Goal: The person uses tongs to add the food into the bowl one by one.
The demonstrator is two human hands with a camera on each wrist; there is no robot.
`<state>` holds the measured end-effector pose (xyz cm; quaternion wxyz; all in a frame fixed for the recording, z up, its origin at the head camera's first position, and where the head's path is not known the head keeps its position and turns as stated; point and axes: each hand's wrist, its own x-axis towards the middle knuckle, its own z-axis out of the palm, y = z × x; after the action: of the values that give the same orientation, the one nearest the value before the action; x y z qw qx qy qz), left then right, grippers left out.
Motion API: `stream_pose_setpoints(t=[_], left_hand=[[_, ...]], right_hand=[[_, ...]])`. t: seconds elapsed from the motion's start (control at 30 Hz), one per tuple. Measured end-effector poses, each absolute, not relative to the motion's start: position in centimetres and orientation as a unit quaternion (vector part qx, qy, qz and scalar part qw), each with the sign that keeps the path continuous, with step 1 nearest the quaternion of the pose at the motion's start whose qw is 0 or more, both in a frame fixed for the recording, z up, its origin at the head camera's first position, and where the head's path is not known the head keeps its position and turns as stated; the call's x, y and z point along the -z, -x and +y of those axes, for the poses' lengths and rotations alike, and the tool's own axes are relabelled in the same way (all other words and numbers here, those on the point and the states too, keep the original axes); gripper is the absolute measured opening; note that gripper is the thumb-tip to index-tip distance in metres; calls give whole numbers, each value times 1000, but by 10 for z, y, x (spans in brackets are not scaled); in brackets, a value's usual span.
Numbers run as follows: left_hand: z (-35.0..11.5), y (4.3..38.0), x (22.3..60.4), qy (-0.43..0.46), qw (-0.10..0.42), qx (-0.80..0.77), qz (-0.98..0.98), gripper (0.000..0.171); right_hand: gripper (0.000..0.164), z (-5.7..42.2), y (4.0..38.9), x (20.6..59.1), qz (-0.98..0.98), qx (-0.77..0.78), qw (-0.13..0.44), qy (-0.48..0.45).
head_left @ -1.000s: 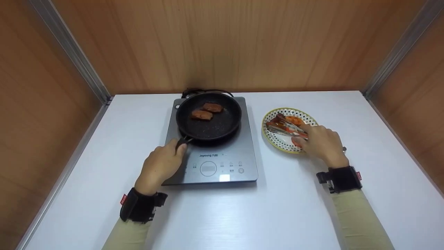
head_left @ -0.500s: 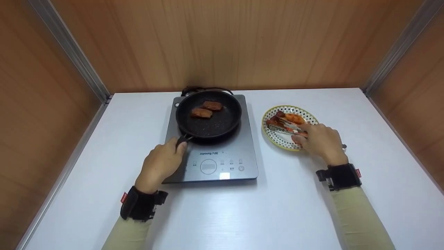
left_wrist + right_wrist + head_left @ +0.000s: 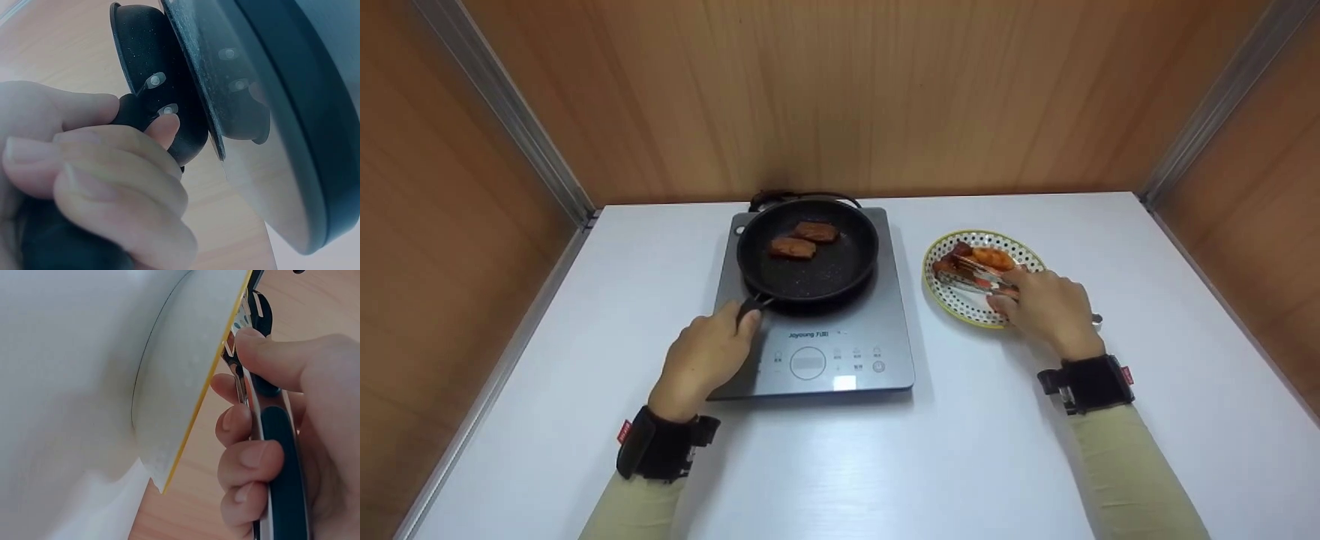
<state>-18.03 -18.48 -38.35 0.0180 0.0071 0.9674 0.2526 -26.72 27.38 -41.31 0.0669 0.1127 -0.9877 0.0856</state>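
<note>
Barely anything's moved since a second ago, tbh: the whole head view has slid a hair, and the two arms of the tongs (image 3: 284, 455) look a touch closer together. Right hand (image 3: 1054, 309) has its grip clamped round those tongs, and their ends are down at the brown meat chunk (image 3: 950, 261) on the left side of the plate (image 3: 954, 306). Can't tell if they've actually pinched it.

Bit that matters imo: the chunk lies past the fingertips, left and a little away from the person, and the tongs point that way. Its long side seems to run across the tongs, though it's half covered. Right hand's clearly the nearer one.

Left hand (image 3: 706, 356) has its fingers curled round the handle (image 3: 751, 306) of the pan (image 3: 836, 274), well left of the plate; two browned pieces (image 3: 792, 248) sit in there.
</note>
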Motion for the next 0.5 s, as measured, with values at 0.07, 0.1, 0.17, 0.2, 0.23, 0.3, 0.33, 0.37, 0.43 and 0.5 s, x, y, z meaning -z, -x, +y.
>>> stream_pose_setpoints(t=[0.07,0.1,0.17,0.2,0.23,0.3,0.33,0.37,0.43,0.5], left_hand=[[-185,180,383,-7,18,-255,967,37],[-185,180,383,-8,19,-256,966,37],[-185,179,383,-7,22,-260,965,37],[-185,179,382,-8,24,-261,965,37],[-185,179,382,-8,25,-262,965,37],[-185,178,382,-9,28,-262,965,37],[-185,178,382,-8,28,-262,965,37],[-185,178,382,-8,28,-262,965,37],[-184,178,382,-8,27,-261,965,37],[-184,178,382,-6,27,-261,965,38]], right_hand=[[48,274,268,414,-987,-89,68,-112],[48,274,268,414,-987,-91,67,-112],[49,275,269,414,-987,-94,62,-112],[49,275,269,414,-987,-95,60,-112],[49,275,269,414,-987,-95,58,-113],[49,276,269,414,-987,-96,54,-114],[49,277,269,414,-987,-96,53,-115],[49,277,268,414,-987,-97,53,-117],[49,277,268,413,-987,-99,52,-119],[49,276,268,414,-986,-102,51,-121]])
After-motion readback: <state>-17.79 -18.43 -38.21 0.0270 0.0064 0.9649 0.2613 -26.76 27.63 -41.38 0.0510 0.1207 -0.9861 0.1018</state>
